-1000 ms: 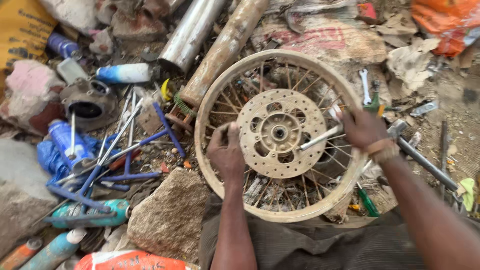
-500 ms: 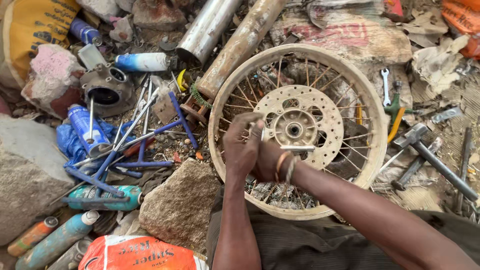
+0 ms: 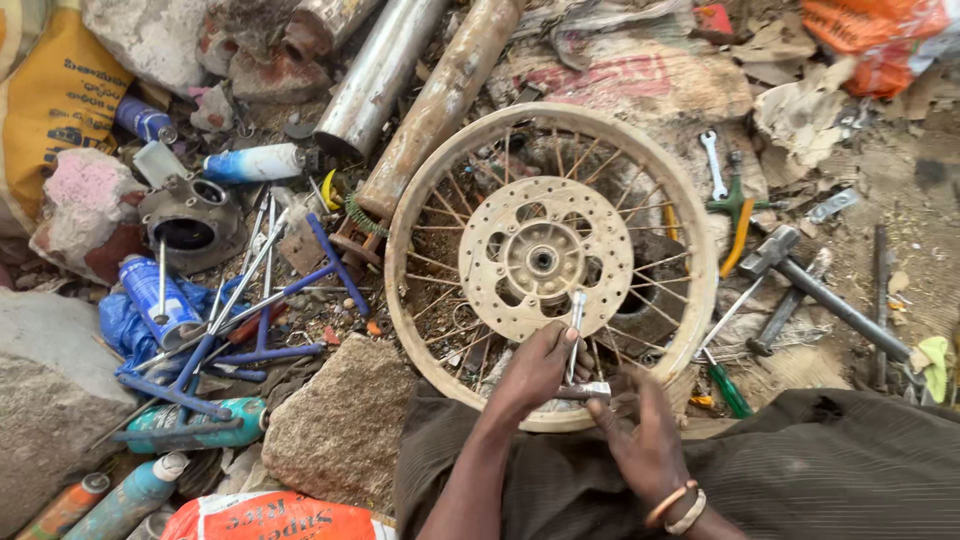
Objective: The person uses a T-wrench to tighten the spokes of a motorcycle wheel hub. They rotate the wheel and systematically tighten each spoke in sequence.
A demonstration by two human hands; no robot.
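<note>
A rusty spoked wheel with a drilled brake disc lies flat on the ground in front of me. At its near rim my left hand grips a thin silver rod-like tool that stands up over the spokes. My right hand, with bangles at the wrist, pinches the tool's lower metal end just beside the left hand. Both hands rest over the near spokes, below the disc.
Two metal pipes lie beyond the wheel. Blue rods, spray cans and a metal housing are at left. A stone block sits near left. A hammer, screwdrivers and a spanner lie at right.
Both hands have drawn back from the disc to the wheel's near rim. The right hand swung from the right side to join the left on the thin tool.
</note>
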